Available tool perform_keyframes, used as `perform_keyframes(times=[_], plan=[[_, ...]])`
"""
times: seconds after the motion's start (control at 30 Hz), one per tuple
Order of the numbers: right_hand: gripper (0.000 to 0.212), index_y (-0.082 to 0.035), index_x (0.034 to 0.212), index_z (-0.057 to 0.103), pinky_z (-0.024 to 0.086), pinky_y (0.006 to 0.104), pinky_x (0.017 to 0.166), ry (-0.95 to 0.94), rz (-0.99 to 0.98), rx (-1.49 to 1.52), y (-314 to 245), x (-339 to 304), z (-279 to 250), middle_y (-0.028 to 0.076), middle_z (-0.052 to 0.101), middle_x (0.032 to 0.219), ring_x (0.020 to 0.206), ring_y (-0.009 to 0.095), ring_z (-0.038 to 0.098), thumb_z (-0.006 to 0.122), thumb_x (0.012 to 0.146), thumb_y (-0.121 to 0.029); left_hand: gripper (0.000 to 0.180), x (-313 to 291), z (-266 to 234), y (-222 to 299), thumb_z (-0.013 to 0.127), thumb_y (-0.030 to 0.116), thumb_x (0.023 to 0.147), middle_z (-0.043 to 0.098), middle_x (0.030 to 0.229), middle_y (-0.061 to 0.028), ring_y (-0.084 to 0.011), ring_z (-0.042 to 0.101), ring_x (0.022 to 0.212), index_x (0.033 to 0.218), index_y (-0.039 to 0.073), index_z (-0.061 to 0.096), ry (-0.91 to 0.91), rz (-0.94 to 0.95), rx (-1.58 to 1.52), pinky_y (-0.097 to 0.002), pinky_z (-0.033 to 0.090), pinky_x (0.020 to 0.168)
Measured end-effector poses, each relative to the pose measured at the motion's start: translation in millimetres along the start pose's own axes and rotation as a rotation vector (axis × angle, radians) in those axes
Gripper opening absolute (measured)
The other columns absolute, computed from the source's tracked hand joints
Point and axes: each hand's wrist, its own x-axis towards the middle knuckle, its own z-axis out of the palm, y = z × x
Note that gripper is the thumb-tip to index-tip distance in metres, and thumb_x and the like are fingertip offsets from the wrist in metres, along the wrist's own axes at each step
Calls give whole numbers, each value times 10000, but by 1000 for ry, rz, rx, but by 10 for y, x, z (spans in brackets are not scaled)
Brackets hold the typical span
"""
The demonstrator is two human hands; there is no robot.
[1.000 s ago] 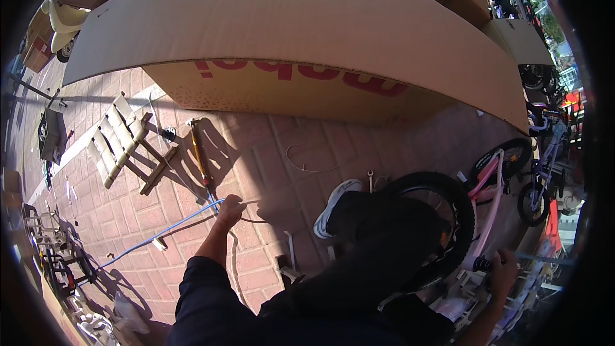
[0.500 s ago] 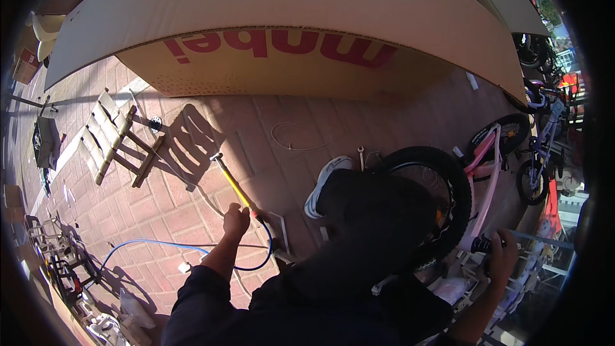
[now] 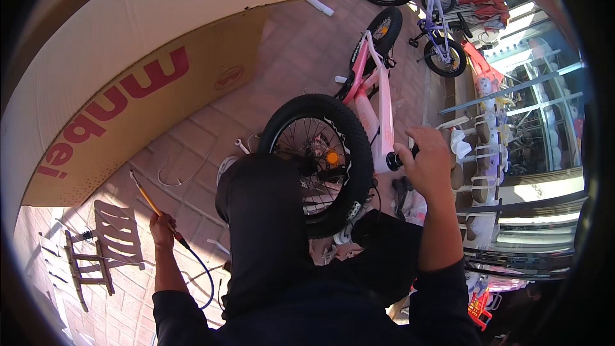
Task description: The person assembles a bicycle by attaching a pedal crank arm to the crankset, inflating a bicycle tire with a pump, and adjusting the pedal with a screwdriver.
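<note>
My left hand (image 3: 162, 229) is closed around a yellow air-hose wand (image 3: 148, 198) with a metal tip, held above the paving. A blue hose (image 3: 211, 285) trails from its lower end. To the right, a pink and white bicycle (image 3: 383, 106) lies with its fat-tyred wheel (image 3: 362, 160) beside my dark-clothed knee. The fingers of my right hand (image 3: 428, 165) curl round a black cylindrical part (image 3: 393, 161) at the near end of the bicycle's frame. My palm hides some of that part.
A large open cardboard box (image 3: 160, 90) stands at the far left. A small slatted stool (image 3: 90, 263) is at the lower left. A spanner (image 3: 241, 146) lies near the wheel. A purple bicycle (image 3: 437, 22) and glass shopfront (image 3: 538, 102) are on the right.
The view has swung to the right, bringing the pink bicycle toward the middle. My left hand still holds the wand, and my right hand stays at the black part.
</note>
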Motion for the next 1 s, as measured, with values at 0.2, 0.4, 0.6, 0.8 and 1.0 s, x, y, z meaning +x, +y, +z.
perform_keyframes(times=[0.2,0.4,0.6,0.8,1.0], plan=[[353,-15,991,713,496,455,831,84,-32,148,12,-4,7,166,706,942,913,374,650,787,779,-287,162,-449,1169,1516,621,59,840,576,748,-24,-102,519,614,996,16,622,-555,223,585,-241,424,562],[350,-31,976,720,494,450,845,91,-61,186,42,-20,24,146,717,931,926,354,660,779,794,-325,199,-733,2494,2418,690,105,849,615,783,-62,-156,596,701,1006,2,622,-593,747,1289,-303,486,677],[364,-36,953,709,475,461,871,5,-9,171,-7,20,-35,138,718,918,953,319,663,728,841,-381,238,-237,3196,2438,634,39,872,564,737,-52,-142,564,591,1103,7,590,-711,466,1328,-300,477,552],[335,-33,925,693,467,446,892,184,-106,253,27,-21,10,129,711,934,964,310,656,763,808,-339,243,5,3233,2301,623,-13,817,695,880,-135,-196,691,721,1058,16,632,-685,251,1820,-346,549,633],[316,-27,949,691,471,437,905,290,-78,299,2,-119,34,129,700,981,978,318,650,805,753,-247,158,-319,3526,1998,623,-7,802,712,840,-113,-204,719,759,952,-6,673,-870,25,1705,-355,584,658]])
